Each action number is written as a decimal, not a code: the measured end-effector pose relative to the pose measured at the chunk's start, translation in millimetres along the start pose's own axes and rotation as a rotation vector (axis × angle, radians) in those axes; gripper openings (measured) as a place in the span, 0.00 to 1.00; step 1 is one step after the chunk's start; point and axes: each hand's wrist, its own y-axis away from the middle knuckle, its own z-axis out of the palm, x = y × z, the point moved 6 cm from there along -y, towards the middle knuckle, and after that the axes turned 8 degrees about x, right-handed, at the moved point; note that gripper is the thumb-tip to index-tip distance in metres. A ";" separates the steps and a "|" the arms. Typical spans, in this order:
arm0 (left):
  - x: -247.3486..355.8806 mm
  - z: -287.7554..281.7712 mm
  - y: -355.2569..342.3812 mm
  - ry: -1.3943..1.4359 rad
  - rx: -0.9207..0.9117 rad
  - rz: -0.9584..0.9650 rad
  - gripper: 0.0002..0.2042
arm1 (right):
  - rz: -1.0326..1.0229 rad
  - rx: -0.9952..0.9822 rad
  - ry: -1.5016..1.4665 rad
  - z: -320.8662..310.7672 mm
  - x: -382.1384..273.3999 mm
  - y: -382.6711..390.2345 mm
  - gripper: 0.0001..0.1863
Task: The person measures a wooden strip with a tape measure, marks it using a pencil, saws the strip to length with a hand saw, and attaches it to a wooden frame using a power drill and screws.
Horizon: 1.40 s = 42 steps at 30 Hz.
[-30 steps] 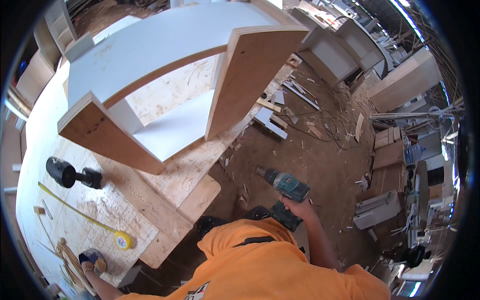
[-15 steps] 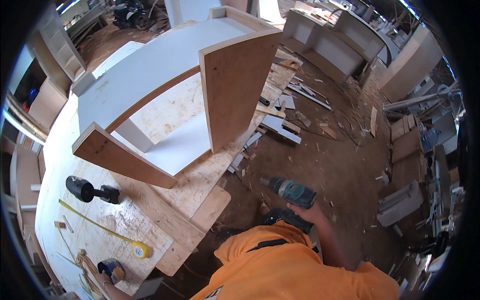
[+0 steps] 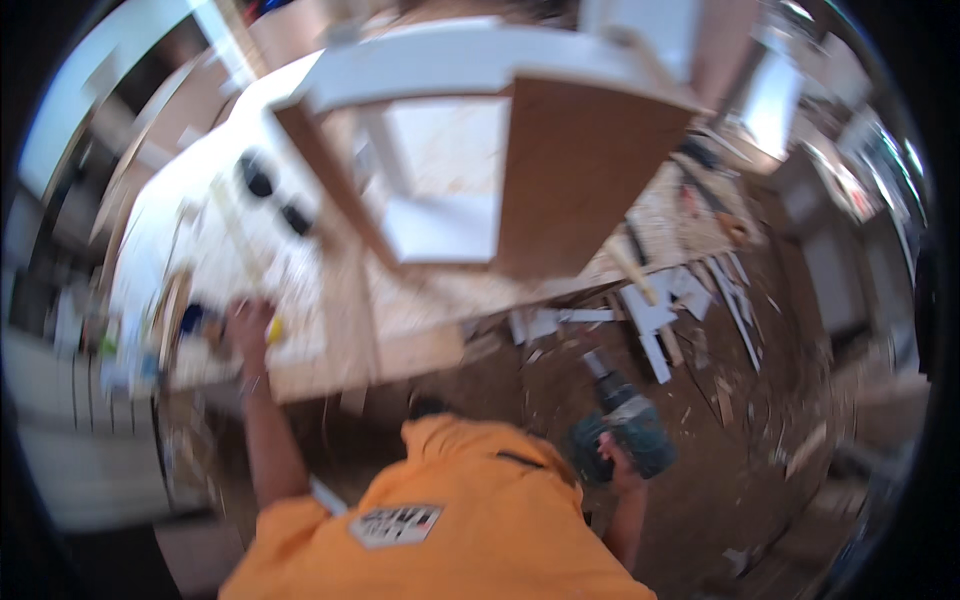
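Note:
My right hand [image 3: 622,468] grips a teal and black cordless drill [image 3: 630,415], held off the bench with its chuck pointing away from me. At the left, over the near edge of the workbench [image 3: 420,350], is my left hand [image 3: 250,318]. Its fingers are smeared by motion, so whether it holds anything is hidden. Right beside it shows a yellow tape measure [image 3: 275,328]. A dark blue container [image 3: 192,318] stands just left of that hand. Farther off, a plywood and white-faced cabinet frame [image 3: 590,180] rests on the bench.
A black tool [image 3: 255,175] lies on the bench left of the frame. A handsaw [image 3: 725,215] lies at the bench's right end. White offcuts [image 3: 650,330] are scattered low beyond the near edge, on the right. Other cabinet pieces [image 3: 825,240] stand at the far right.
The view has swung left. My left hand has come away from the dark blue container to beside the tape measure. My right hand still holds the drill.

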 end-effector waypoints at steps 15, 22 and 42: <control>-110.0 -95.1 142.1 -0.797 0.774 -0.042 0.10 | 0.125 0.032 -0.075 9.6 22.9 14.4 0.22; -117.8 -105.0 61.2 -0.988 0.340 -0.076 0.13 | 0.239 -0.097 0.147 59.2 7.1 26.9 0.20; 167.2 372.7 252.1 0.569 -0.919 -0.767 0.14 | -0.272 -0.070 -0.133 12.8 65.8 82.3 0.29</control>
